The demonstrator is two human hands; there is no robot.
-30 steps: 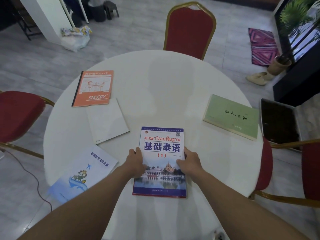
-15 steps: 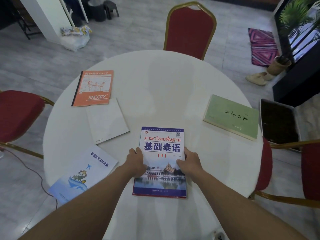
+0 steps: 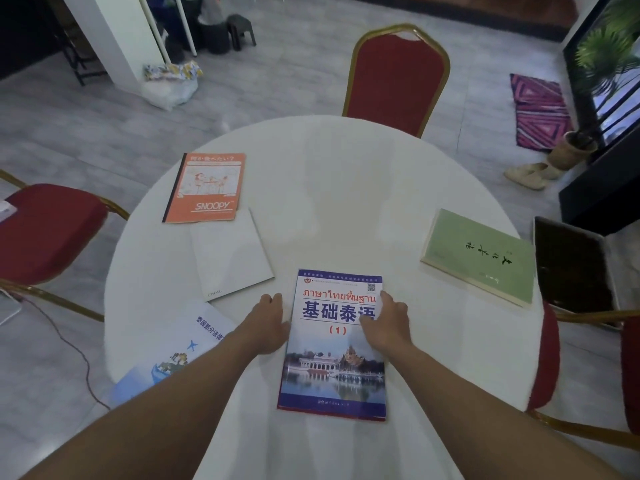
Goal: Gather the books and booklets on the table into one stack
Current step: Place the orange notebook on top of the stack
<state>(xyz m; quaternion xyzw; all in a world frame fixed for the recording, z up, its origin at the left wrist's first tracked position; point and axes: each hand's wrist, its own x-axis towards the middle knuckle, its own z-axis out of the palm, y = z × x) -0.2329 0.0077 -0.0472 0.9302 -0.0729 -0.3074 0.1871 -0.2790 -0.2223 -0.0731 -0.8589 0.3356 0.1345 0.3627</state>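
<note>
A blue Thai textbook (image 3: 334, 368) lies flat on the round white table (image 3: 339, 188) near its front edge. My right hand (image 3: 388, 323) holds its right edge, thumb on the cover. My left hand (image 3: 268, 323) lies flat on the table against the book's left edge, fingers pointing at a white booklet (image 3: 230, 254). An orange Snoopy notebook (image 3: 206, 187) touches that booklet's far corner. A blue-and-white booklet (image 3: 180, 355) sits at the front left, partly under my left forearm. A green book (image 3: 479, 256) lies at the right edge.
Red chairs with gold frames stand at the far side (image 3: 396, 77), the left (image 3: 45, 230) and the right (image 3: 630, 372). A dark flat tray (image 3: 571, 271) rests just past the green book. A cable (image 3: 74, 351) trails on the floor at the left.
My left hand has come off the textbook's cover and slid a little left onto the table. My right hand has moved farther up the book's right edge. The book has stayed in place.
</note>
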